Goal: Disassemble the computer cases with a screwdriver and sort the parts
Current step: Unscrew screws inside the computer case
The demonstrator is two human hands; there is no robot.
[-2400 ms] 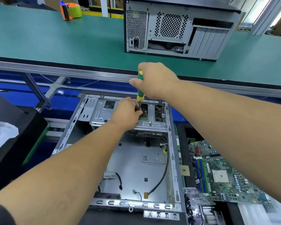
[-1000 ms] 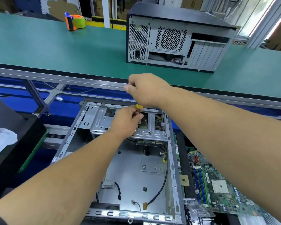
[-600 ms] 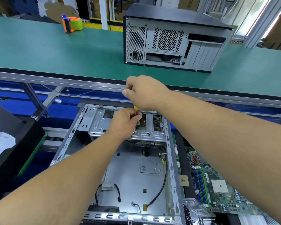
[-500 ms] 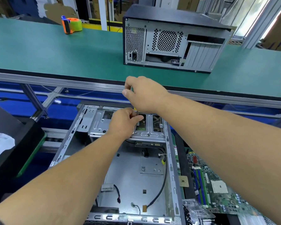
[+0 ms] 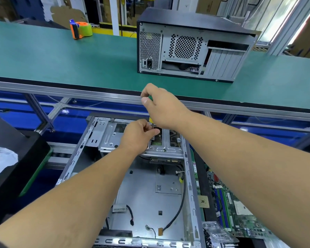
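An open, gutted computer case [image 5: 190, 185] lies flat in front of me, its metal drive cage [image 5: 107, 136] at the far end. My right hand [image 5: 161, 108] grips the green and yellow screwdriver [image 5: 151, 119] upright over the cage; only slivers of its handle show. My left hand [image 5: 138, 136] sits just below, fingers curled around the screwdriver's shaft near the tip, which is hidden. Loose black cables [image 5: 177, 212] lie on the case floor.
A second, closed computer case [image 5: 191, 49] stands on the green conveyor belt [image 5: 61, 56] beyond. An orange and green tape dispenser [image 5: 80, 29] sits far left on the belt. A removed motherboard [image 5: 233, 212] lies at right, a black bin [image 5: 16, 158] at left.
My right hand has slid down over the screwdriver handle, hiding most of it, and its thumb and fingers have shifted as it turns. The left hand stays at the shaft.
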